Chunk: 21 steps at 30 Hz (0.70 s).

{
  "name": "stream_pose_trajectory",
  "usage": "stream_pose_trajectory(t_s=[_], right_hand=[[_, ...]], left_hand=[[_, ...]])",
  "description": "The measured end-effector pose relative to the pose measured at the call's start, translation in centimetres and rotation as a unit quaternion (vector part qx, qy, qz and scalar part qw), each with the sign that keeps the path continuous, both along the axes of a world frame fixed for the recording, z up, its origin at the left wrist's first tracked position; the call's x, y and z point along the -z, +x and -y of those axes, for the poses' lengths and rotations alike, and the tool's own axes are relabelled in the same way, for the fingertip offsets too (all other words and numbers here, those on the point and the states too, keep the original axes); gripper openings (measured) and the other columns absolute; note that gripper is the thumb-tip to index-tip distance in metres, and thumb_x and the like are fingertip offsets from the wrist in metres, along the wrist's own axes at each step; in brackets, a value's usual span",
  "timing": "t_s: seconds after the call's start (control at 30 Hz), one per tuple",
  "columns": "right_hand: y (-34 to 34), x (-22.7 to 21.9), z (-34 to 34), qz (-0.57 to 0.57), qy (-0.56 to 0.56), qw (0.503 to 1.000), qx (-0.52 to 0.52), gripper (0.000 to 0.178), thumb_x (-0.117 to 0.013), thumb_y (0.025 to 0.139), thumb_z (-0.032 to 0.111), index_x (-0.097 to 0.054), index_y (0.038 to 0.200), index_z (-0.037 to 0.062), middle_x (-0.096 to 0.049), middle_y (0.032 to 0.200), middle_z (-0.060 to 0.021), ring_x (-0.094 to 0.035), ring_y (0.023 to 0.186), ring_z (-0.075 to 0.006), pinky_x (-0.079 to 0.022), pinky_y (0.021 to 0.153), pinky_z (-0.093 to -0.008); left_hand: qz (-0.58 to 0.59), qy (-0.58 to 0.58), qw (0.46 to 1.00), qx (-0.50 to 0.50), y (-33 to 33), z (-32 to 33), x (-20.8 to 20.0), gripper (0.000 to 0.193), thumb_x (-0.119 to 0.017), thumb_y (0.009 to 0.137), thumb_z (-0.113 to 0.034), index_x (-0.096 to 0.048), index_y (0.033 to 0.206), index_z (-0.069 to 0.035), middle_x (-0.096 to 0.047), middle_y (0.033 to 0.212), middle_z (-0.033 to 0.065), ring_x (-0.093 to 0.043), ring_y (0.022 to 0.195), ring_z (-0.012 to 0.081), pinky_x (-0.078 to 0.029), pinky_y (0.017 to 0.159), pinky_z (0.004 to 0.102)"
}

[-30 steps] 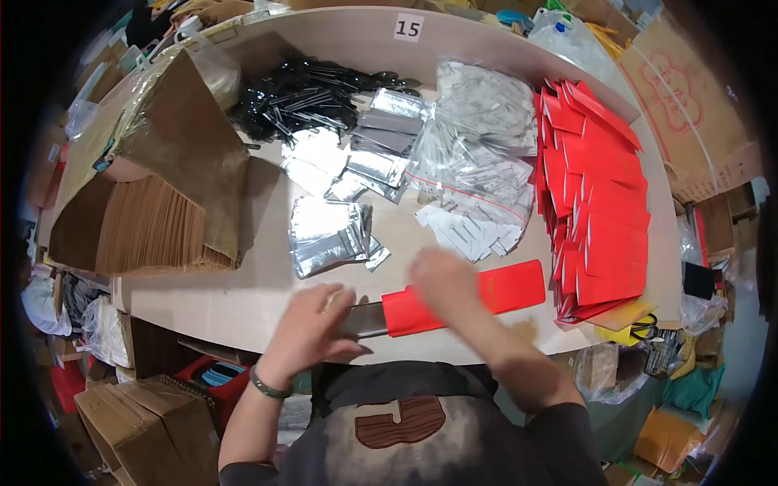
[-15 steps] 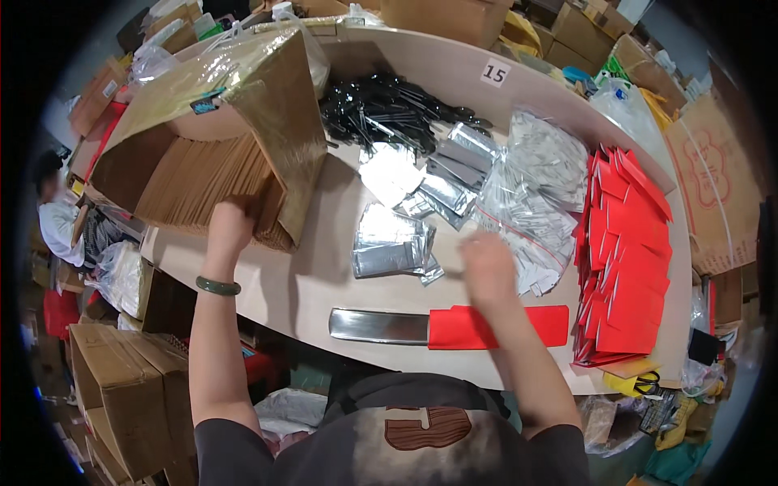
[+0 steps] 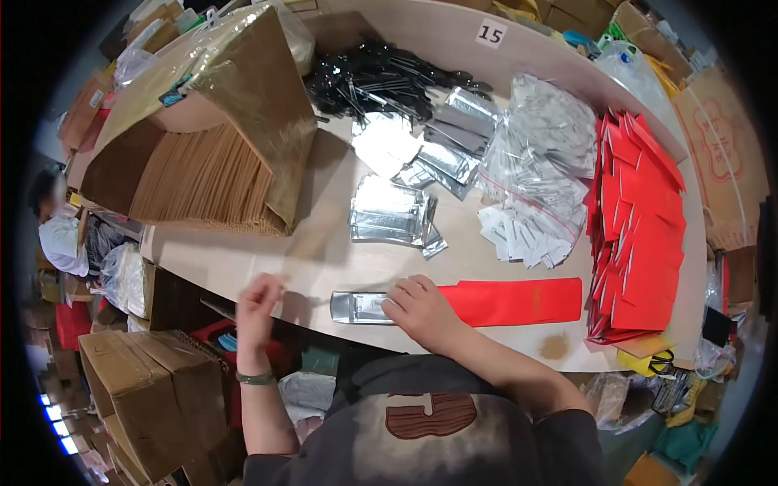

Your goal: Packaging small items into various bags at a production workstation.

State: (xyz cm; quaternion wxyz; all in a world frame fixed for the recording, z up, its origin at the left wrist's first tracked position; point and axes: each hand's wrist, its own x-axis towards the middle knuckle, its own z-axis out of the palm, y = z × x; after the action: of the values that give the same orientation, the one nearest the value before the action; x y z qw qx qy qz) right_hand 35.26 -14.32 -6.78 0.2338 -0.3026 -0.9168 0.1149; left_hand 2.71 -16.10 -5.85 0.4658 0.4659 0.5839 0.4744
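A red paper sleeve [image 3: 519,302] lies at the table's near edge, with a flat silver foil pouch [image 3: 341,308] sticking out of its left end. My right hand [image 3: 421,309] has its fingers curled down on a small white packet [image 3: 370,307] lying over the pouch, by the sleeve's mouth. Left of the pouch, my left hand [image 3: 258,306] is closed in a pinch on a flat brown cardboard piece [image 3: 312,236], badly smeared by motion. Beyond it, an open carton [image 3: 288,154] on its side holds a row of upright brown cardboard pieces [image 3: 203,178].
Silver pouches [image 3: 387,212] lie in mid-table, before a heap of black long-handled utensils [image 3: 381,81]. A clear bag [image 3: 543,134] spills white packets. Red sleeves [image 3: 636,231] are stacked right. A brown patch [image 3: 555,347] marks the near edge; a raised panel [image 3: 454,40] backs the table.
My left hand has come away from the carton toward me with a brown piece. My right hand has moved from beside the white packets to the sleeve's mouth; a white packet now lies over the pouch.
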Motion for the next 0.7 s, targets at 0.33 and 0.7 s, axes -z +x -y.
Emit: stream_pose_trajectory(t_s=[0.33, 0.7], right_hand=[[5.8, -0.3, 2.8, -0.004, -0.094, 0.992, 0.085, 0.037, -0.081, 0.072, 0.022, -0.060, 0.092, 0.0004, -0.053, 0.130, -0.0232, -0.050, 0.121, -0.0410, -0.042, 0.099, -0.0503], [5.7, -1.8, 2.2, 0.000, -0.056, 0.990, 0.129, 0.036, -0.074, 0.072, 0.017, -0.062, 0.105, 0.0062, -0.057, 0.118, -0.0197, -0.055, 0.106, -0.0368, -0.046, 0.089, -0.0468]], left_hand=[[-0.255, 0.120, 0.934, 0.218, 12.7, 0.3, 1.0, 0.016, -0.076, 0.078, -0.003, -0.071, 0.093, -0.005, -0.064, 0.100, 0.0112, -0.064, 0.090, 0.0280, -0.052, 0.079, 0.0352], [-0.305, 0.149, 0.908, 0.246, 18.6, 1.4, -2.5, 0.069, -0.081, 0.076, -0.019, -0.049, 0.134, -0.004, -0.048, 0.135, 0.0199, -0.052, 0.120, 0.0381, -0.042, 0.104, 0.0444]])
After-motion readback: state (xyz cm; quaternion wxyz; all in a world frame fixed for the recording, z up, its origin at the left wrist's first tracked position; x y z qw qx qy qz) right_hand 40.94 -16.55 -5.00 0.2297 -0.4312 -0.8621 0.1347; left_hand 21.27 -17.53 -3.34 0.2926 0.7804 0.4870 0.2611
